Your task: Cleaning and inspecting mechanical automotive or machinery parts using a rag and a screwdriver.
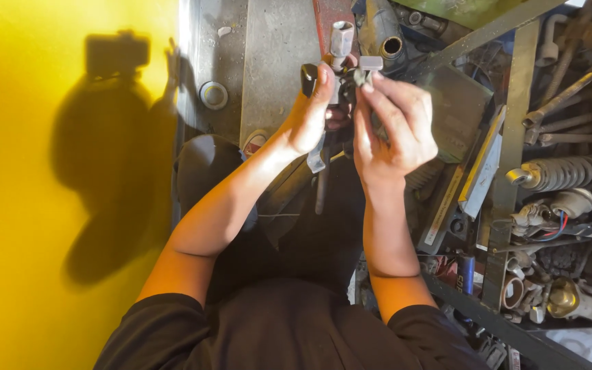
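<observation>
Head view: both hands raised over a cluttered parts bin, pinching one small grey metal fitting between them.

Left hand (307, 116) closed round the small grey metal fitting with a hex socket end (342, 38), thumb pressed on a dark knob at its side. Right hand (392, 123) pinches the other end of the same part with its fingertips (368, 85), fingers curled. Fitting sits at centre top, held in the air above a worn grey metal counter (275, 48). To the right: grey coil spring shock absorber (570, 171), dark steel angle bars (515, 130), loose brass and steel scrap. Yellow floor (35, 205) to the left carries the person's shadow. Round metal ring (214, 94) lies on the counter, well apart.
</observation>
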